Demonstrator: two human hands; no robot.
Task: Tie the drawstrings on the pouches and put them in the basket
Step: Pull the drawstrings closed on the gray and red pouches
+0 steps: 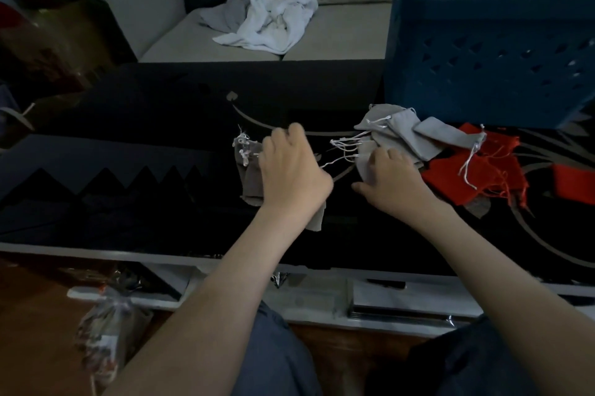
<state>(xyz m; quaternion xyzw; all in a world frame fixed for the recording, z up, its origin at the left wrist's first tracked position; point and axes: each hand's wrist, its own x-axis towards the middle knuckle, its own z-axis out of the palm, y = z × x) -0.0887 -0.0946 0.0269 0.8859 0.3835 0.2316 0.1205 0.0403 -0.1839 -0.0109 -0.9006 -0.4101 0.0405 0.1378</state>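
Your left hand (291, 170) grips a grey fabric pouch (249, 178) on the black counter (145, 144); right hand (391, 184) touches a 2nd grey pouch (365, 162), can't tell its grip.

The blue basket (483, 51) is cropped by the right edge. Well left of it, the motion-blurred left grip (291, 170) covers much of a grey pouch (249, 176), and its fingers are unreadable. Below the basket, the hold of the right grip (391, 183) on the grey pouches (399, 134) is unclear. A red pouch (576, 183) runs out of frame.

Crumpled white cloth (273, 21) on grey sofa (193, 44); dark patterned table (145, 125)
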